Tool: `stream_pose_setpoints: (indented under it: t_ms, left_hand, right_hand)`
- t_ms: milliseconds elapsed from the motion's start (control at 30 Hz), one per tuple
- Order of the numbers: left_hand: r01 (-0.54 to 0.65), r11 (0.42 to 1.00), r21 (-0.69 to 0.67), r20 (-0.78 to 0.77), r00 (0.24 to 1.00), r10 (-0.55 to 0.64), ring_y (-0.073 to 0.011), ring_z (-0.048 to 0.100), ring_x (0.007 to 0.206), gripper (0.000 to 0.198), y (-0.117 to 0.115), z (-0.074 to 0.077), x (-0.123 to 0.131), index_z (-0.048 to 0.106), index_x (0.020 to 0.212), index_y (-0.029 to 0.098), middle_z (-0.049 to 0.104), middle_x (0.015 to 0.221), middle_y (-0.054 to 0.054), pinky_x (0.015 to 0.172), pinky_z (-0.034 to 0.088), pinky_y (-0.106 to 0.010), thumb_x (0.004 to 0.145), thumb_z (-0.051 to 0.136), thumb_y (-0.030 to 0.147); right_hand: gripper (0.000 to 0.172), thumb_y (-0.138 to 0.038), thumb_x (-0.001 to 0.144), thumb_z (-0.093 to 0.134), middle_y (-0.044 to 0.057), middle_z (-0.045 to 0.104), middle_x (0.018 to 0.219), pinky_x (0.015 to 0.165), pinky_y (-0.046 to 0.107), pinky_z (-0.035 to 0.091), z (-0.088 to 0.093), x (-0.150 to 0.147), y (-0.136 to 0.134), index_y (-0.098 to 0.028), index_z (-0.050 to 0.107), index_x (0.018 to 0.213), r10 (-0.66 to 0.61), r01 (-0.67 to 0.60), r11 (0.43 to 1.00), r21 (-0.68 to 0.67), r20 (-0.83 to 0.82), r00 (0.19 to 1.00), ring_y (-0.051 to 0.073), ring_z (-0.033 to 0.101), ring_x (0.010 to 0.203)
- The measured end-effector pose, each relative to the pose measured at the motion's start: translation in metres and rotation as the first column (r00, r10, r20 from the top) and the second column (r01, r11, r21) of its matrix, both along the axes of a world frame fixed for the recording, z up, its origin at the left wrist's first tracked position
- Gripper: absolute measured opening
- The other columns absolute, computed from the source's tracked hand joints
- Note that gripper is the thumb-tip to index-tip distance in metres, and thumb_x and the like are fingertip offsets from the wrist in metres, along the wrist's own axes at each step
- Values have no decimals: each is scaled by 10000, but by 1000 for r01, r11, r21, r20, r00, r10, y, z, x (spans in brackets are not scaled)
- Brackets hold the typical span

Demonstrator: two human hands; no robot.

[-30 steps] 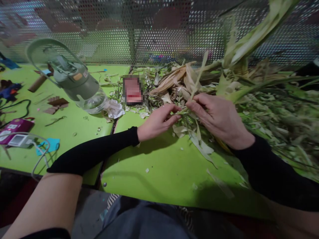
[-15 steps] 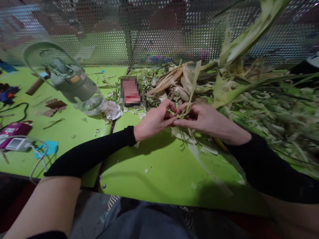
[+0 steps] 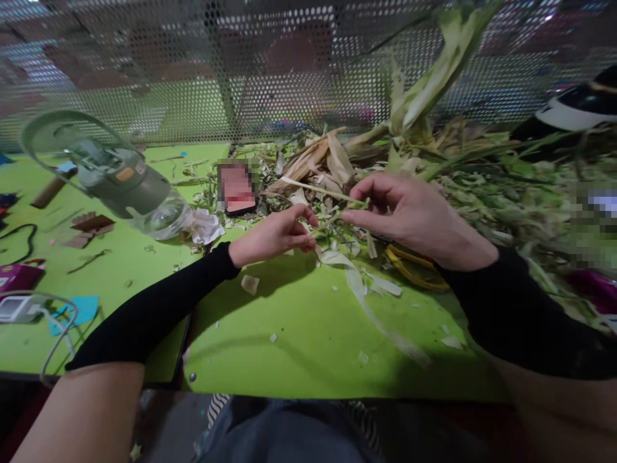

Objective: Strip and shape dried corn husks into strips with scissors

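Observation:
My right hand (image 3: 407, 215) pinches a narrow corn husk strip (image 3: 321, 190) between thumb and forefinger. The strip's pale end sticks out to the left, with a small knot-like bit at the fingertips. To its left, my left hand (image 3: 277, 235) has its thumb and forefinger curled but apart, with nothing clearly between them. A long pale husk ribbon (image 3: 359, 289) starts near the left fingertips and trails down across the green table (image 3: 289, 360). Dry brown husks (image 3: 313, 157) lie just behind both hands.
Husk scraps (image 3: 482, 186) heap on the right, beside a standing leafy husk stalk (image 3: 424, 96). Yellow scissor-like handles (image 3: 414, 267) lie under my right wrist. A phone (image 3: 238, 190), crumpled tissue (image 3: 205, 225) and water bottle (image 3: 135, 180) stand left. A perforated metal screen (image 3: 183, 83) runs behind.
My hands have moved apart. The strip, upright before, now points left from my right hand. My left fingers have opened, and the view has shifted slightly right.

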State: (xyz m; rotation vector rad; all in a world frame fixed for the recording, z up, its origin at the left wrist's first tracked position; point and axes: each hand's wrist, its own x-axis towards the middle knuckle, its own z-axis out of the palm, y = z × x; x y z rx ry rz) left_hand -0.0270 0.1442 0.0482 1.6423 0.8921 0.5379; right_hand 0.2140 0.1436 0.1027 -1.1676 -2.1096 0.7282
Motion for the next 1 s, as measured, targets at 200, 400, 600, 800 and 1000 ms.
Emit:
stream_pose_setpoints:
  t_ms: [200,400,600,800,1000]
  left_hand:
    - [46,999,8,162,986,-47,-180,719,919,412,-7,11,4,561,1205,175,749,1019,-70,783,555,-311,919,762,394]
    - [8,988,-153,173,985,19,-54,494,580,188,-9,10,10,571,1033,177,610,772,33,558,423,-211,1015,651,346]
    - [-91,985,-144,141,984,111,-40,360,539,228,-12,20,10,608,948,168,468,689,72,469,254,-192,951,737,355]
    - [-76,974,-215,140,984,108,-43,369,520,219,-12,16,12,518,846,193,485,667,66,488,283,-198,1022,589,302]
    - [-48,991,-121,137,989,65,-49,384,558,369,-11,12,13,509,821,194,452,664,82,515,295,-221,870,815,395]
  right_hand:
    - [158,-366,884,695,14,685,746,618,314,387,-11,-19,-5,-210,674,900,95,-105,994,33,221,971,163,568,642]
    - [419,-511,881,738,69,795,944,676,357,509,-13,-14,-3,-217,696,1177,169,-156,982,-109,123,978,241,710,785]
    - [299,-541,936,693,55,768,841,658,374,497,-4,-3,0,-243,718,959,76,-74,997,-19,134,988,236,678,740]
    - [332,-557,960,631,25,716,750,636,341,432,-8,-14,-3,-245,696,867,79,-92,994,57,199,977,195,614,670]
    - [202,-397,960,605,15,680,726,636,332,400,-8,-17,-6,-227,669,872,77,-92,994,54,234,969,175,568,631]
